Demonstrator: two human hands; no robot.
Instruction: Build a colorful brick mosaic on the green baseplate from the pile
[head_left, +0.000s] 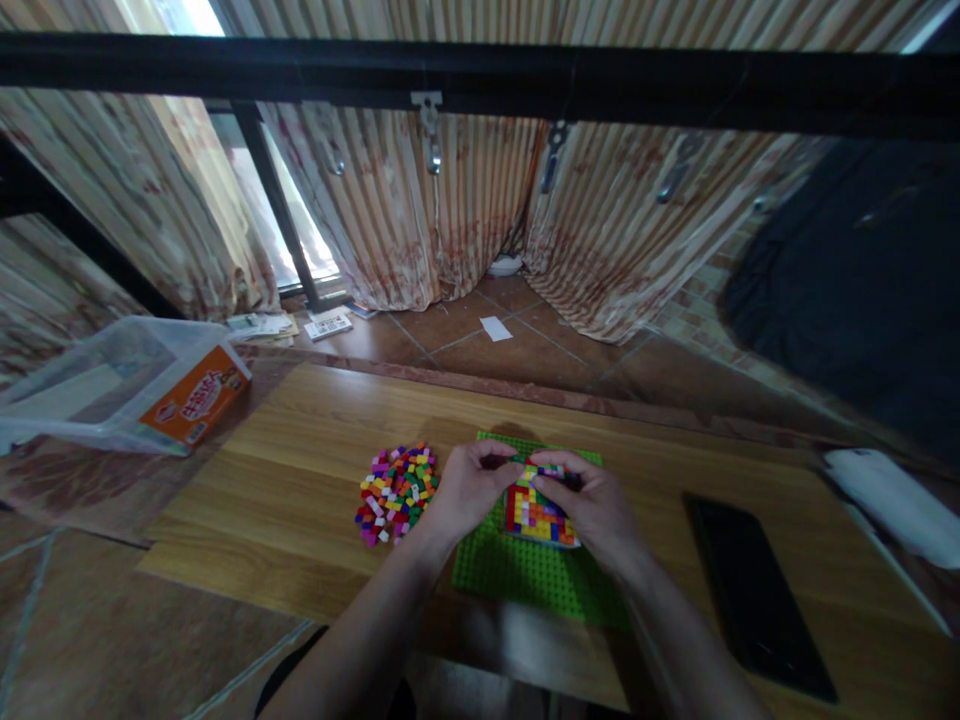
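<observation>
A block of many-coloured toy bricks lies on a green studded baseplate, with red, yellow, orange and purple tops showing. My left hand reaches to its far left corner, thumb and forefinger drawn together; whatever is between their tips is too small to make out. Over the right side of the brick block curls my right hand, its thumb on the bricks and its forefinger along the far edge. Just left of the baseplate, a loose pile of small coloured bricks spreads on the wooden table.
A clear plastic box with an orange label stands beyond the table's left end. To the right lie a dark flat tablet-like thing and a white object. A dark bar crosses above, before striped curtains.
</observation>
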